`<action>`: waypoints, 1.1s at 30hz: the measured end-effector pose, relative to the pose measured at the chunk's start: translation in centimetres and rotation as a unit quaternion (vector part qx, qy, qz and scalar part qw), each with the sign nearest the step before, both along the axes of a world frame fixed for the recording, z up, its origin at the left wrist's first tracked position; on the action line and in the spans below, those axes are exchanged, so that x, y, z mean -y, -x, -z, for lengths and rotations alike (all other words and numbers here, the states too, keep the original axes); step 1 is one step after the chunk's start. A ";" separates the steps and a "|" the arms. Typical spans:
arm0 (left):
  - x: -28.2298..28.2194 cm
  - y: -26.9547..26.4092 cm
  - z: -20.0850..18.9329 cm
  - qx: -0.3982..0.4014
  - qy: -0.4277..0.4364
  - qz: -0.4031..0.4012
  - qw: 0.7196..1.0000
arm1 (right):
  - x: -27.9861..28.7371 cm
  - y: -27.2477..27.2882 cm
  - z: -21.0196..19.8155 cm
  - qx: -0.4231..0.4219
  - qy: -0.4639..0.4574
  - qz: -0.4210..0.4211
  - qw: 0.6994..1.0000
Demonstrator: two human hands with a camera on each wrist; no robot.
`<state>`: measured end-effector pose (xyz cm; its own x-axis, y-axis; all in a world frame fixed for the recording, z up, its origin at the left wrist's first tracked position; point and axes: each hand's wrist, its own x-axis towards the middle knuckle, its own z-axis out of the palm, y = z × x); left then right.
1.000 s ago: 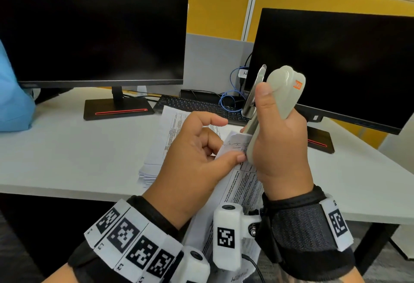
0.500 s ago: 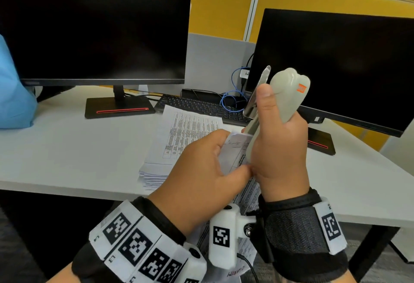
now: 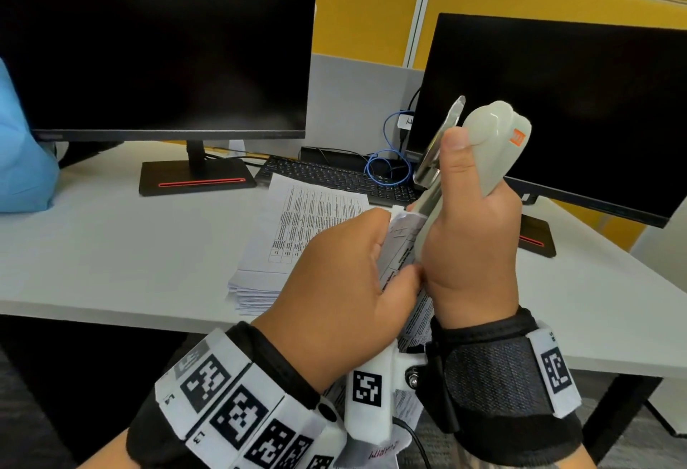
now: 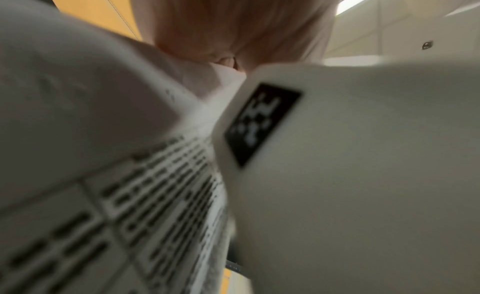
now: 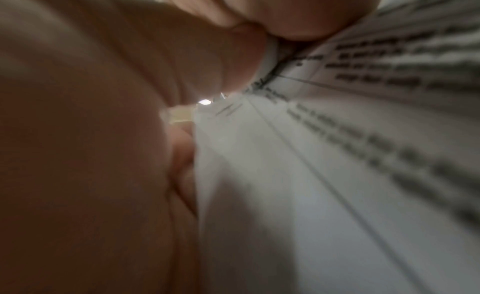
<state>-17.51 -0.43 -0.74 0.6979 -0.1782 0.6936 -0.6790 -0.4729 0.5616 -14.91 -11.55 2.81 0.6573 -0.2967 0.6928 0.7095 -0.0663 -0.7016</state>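
Cream plastic with a bright steel strip down one side: that is the stapler. It stands on end above the near desk edge in my right hand. The fingers wrap its body and the thumb lies straight up its side, a grip that I judge is ready to squeeze. The strip stands off the body at the top and meets it lower down, and the corner of the printed sheets sits there. The slot itself is hidden behind the knuckles, so I cannot tell how far in the paper is.

My left hand pinches those sheets, thumb on the near face and fingers curled over the top edge. It touches the right hand. I read that as steadying the corner so the pages stay squared while the stapler closes. Both wrist views are blurred, showing little beyond the table print on the sheets close against skin.

The rest of each sheet hangs below the wrists, past the white wrist camera. That would explain working in the air rather than flat on the desk.

Just beyond the hands lies a stack of printed pages, near enough to draw from or add to. Behind it sit a black keyboard, a coiled blue cable and two dark monitors, with something pale blue at the far left.
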 end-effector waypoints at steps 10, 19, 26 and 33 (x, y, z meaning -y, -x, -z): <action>-1.7 -1.4 -0.3 -0.127 0.080 0.034 0.988 | 0.3 -0.9 1.3 -0.086 -0.068 -0.075 0.991; -2.6 -1.7 0.7 0.073 0.086 0.106 0.988 | 2.4 0.3 1.4 -0.020 -0.095 0.039 0.995; -2.7 -1.5 1.2 0.158 0.033 0.103 0.981 | 2.1 1.0 2.0 0.059 -0.060 0.032 0.996; -2.9 -1.5 1.2 0.169 0.034 0.117 0.978 | 1.9 1.0 2.2 0.042 -0.058 0.035 0.997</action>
